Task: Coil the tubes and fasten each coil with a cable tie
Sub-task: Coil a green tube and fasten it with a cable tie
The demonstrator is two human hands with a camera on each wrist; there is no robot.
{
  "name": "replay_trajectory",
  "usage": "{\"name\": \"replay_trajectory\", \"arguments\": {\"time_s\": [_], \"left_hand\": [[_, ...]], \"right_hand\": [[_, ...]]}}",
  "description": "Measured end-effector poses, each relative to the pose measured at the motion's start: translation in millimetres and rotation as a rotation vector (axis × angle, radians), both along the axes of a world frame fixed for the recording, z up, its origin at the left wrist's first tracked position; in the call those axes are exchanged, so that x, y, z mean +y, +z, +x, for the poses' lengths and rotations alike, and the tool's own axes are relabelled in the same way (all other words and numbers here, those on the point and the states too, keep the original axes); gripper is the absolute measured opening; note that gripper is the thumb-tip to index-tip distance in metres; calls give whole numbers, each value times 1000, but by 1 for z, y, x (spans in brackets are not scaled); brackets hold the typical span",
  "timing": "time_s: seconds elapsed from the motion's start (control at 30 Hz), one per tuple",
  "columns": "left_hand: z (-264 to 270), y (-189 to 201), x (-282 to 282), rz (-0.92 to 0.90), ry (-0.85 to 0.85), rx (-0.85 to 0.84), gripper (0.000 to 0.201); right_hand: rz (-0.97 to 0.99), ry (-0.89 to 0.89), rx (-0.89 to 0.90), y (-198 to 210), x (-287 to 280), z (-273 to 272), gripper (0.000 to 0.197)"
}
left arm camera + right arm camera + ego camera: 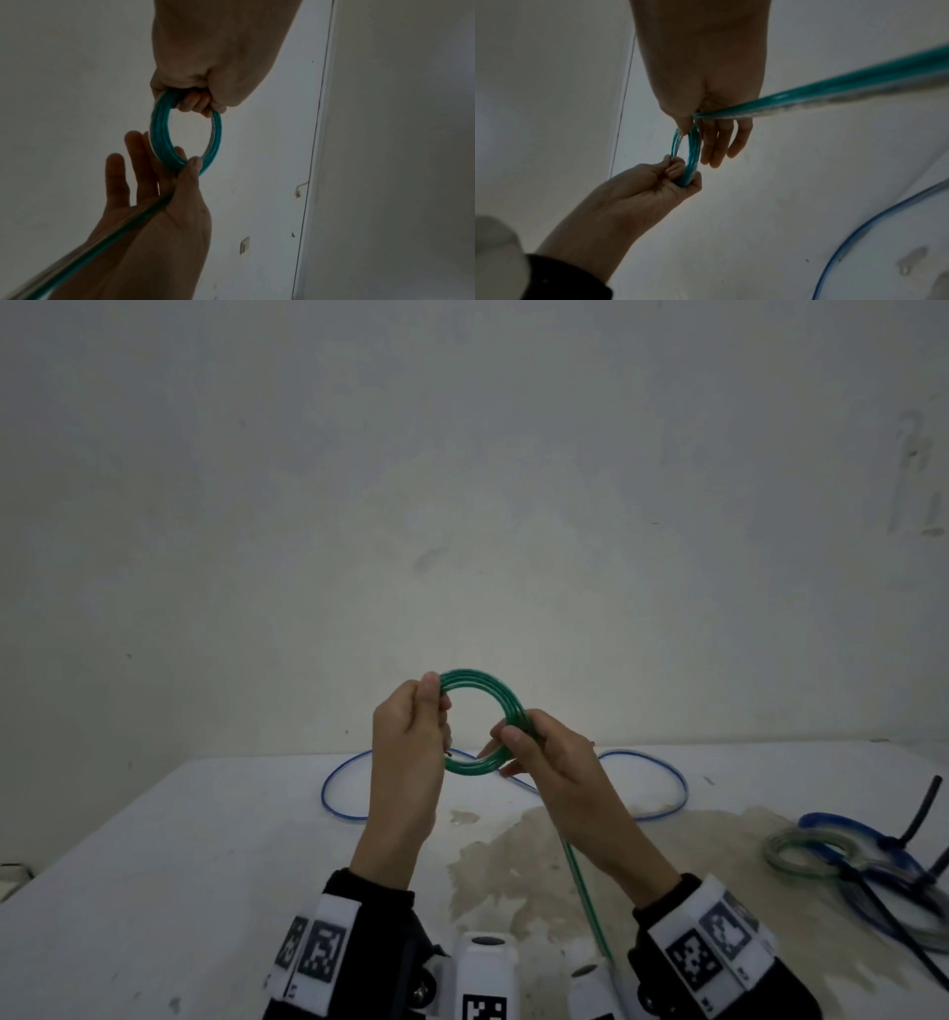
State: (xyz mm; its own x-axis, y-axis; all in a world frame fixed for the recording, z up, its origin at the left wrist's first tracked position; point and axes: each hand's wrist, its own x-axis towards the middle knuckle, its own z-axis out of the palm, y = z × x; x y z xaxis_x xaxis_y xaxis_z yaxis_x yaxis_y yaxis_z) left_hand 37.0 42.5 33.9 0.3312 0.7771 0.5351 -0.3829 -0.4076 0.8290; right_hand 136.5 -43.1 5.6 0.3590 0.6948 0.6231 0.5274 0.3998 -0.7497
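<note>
left hand (411,742) grips green tube coil (482,683) above bench (154,891). right hand (552,757) pinches coil's opposite side, other fingers spread.

A white table (154,891) bears a brownish stain (513,860); a pale wall (462,480) behind.

So it's a white table (179,891) pushed up against the wall, with a big brownish stain (518,855) across the middle of the top. A loose blue tube (667,778) lies on it in wide loops near the back edge, also showing in the right wrist view (875,221). Over on the right side there are two coils lying on the surface, overlapping, a blue coil (847,829) and a pale greenish coil (785,850), with black cable ties (919,814) on them whose tails stick up and out.
</note>
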Motion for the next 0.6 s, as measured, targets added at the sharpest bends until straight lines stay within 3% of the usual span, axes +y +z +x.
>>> {"name": "replay_trajectory", "arguments": {"time_s": [0.23, 0.37, 0.6], "left_hand": [[-3, 5, -6, -164, -463, 27, 28], [-5, 6, -6, -99, -439, 43, 26], [3, 4, -13, -267, -506, -162, 26]], "right_hand": [[111, 84, 238, 7, -9, 16, 22], [79, 217, 340, 11, -12, 15, 25], [156, 330, 564, 16, -14, 11, 28]]}}
